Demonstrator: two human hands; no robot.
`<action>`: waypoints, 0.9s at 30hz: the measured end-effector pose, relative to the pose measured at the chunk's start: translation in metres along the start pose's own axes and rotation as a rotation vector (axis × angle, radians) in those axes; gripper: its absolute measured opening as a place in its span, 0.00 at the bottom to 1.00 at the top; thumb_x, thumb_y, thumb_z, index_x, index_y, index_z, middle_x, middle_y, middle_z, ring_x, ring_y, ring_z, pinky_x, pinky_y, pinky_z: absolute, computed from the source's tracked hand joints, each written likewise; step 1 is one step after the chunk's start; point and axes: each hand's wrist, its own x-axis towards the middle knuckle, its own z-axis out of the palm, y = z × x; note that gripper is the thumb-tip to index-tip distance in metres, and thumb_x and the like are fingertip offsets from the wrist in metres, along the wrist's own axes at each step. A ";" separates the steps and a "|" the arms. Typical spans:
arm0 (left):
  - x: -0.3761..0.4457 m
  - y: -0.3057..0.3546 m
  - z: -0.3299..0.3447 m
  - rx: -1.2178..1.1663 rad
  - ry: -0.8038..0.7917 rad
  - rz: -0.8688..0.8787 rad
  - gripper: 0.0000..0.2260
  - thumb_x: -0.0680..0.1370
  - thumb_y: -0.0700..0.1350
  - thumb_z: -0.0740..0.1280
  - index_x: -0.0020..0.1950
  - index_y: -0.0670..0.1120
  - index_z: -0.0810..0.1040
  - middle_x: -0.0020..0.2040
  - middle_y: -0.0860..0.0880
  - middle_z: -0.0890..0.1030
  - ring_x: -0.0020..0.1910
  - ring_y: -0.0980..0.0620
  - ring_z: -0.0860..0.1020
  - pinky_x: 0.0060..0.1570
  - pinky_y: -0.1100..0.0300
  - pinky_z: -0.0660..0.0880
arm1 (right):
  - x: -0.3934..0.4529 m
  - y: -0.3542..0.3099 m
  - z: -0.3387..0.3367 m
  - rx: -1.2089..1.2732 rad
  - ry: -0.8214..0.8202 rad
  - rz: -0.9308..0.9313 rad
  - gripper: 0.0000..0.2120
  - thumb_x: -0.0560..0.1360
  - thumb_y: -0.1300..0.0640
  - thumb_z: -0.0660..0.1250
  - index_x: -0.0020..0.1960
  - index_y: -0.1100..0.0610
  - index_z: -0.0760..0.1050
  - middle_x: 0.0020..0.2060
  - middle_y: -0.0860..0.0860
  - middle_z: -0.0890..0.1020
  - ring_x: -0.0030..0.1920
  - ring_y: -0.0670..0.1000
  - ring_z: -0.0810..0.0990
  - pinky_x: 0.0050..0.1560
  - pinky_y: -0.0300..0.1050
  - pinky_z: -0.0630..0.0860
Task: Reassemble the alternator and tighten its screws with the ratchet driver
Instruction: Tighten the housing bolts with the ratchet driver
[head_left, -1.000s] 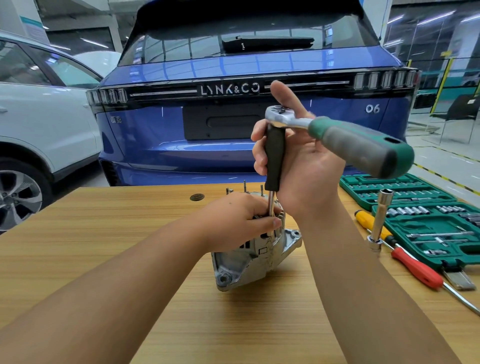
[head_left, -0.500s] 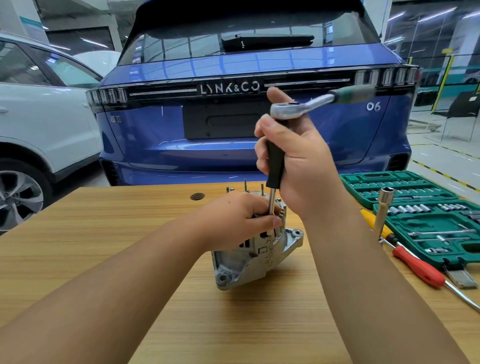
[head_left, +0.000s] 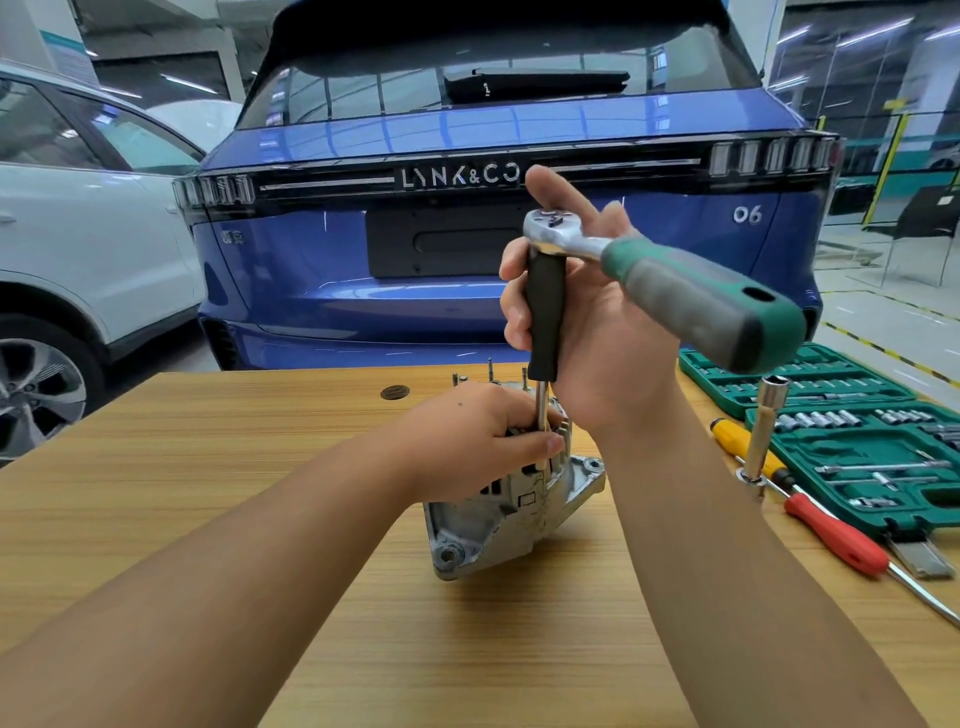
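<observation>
A silver alternator (head_left: 511, 512) stands on the wooden table (head_left: 208, 467), near its middle. My left hand (head_left: 483, 441) grips its top and hides the screw there. A ratchet driver (head_left: 670, 283) with a green and grey handle sits on a black extension grip (head_left: 544, 312), whose steel shaft runs straight down into the alternator's top. My right hand (head_left: 597, 332) is wrapped around the black grip, with fingers beside the ratchet head. The handle points toward me and to the right.
A green socket case (head_left: 872, 447) lies open at the right. In front of it lie a yellow screwdriver (head_left: 737, 439) and a red screwdriver (head_left: 836, 535), and a long socket (head_left: 763, 431) stands upright. A blue car (head_left: 467, 234) and a white car (head_left: 78, 234) are parked behind the table.
The ratchet handle swung away to the far right half a second ago and has swung back toward me. My left hand and the alternator have stayed put.
</observation>
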 end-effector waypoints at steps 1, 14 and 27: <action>0.000 0.000 0.000 0.003 0.001 -0.002 0.11 0.82 0.56 0.63 0.40 0.63 0.75 0.39 0.57 0.79 0.40 0.59 0.77 0.40 0.59 0.74 | 0.000 0.001 0.000 -0.015 0.022 0.003 0.19 0.79 0.46 0.55 0.66 0.53 0.73 0.40 0.54 0.77 0.33 0.52 0.71 0.31 0.43 0.70; 0.001 -0.002 -0.001 0.020 -0.024 -0.016 0.10 0.82 0.58 0.62 0.42 0.63 0.76 0.41 0.58 0.80 0.40 0.62 0.76 0.36 0.61 0.70 | -0.001 -0.002 0.001 -0.099 0.214 -0.017 0.12 0.80 0.62 0.65 0.62 0.50 0.74 0.36 0.50 0.75 0.31 0.48 0.71 0.32 0.40 0.69; -0.001 0.001 -0.001 -0.020 0.001 0.008 0.15 0.82 0.56 0.63 0.37 0.70 0.75 0.39 0.64 0.78 0.37 0.61 0.76 0.35 0.60 0.70 | 0.002 -0.011 0.016 -0.103 0.107 0.032 0.21 0.70 0.54 0.57 0.63 0.53 0.70 0.35 0.58 0.74 0.32 0.54 0.67 0.33 0.49 0.60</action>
